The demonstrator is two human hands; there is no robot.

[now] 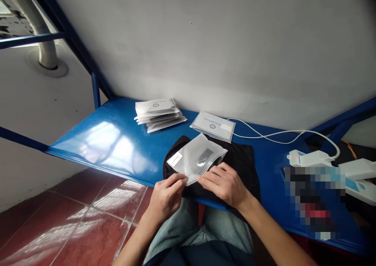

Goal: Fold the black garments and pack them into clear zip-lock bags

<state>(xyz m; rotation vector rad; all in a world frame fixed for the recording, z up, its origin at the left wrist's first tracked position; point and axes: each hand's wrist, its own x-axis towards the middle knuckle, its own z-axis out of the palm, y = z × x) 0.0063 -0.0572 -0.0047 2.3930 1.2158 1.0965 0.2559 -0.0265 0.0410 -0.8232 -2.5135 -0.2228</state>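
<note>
The translucent pouch (192, 160) bears a white label (175, 159) and dark printed block (206, 155); it sits slantwise over black cloth (246, 166).

Two-handed hold on the clear pouch (196, 154), pretty fiddly stuff

Left hand (170, 193) is pinching its near corner; right hand (221, 184)'s palm-down just beside, fingers (208, 180) bent onto that edge. Bare forearms (268, 225) angle in from either side.

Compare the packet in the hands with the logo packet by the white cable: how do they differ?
The held packet is pinched by the left hand and right hand; the logo packet lies untouched, nearer the wall. The held packet shows a dark printed block; the logo packet shows upside-down lettering and a round emblem. Both are pale and flat.
</note>
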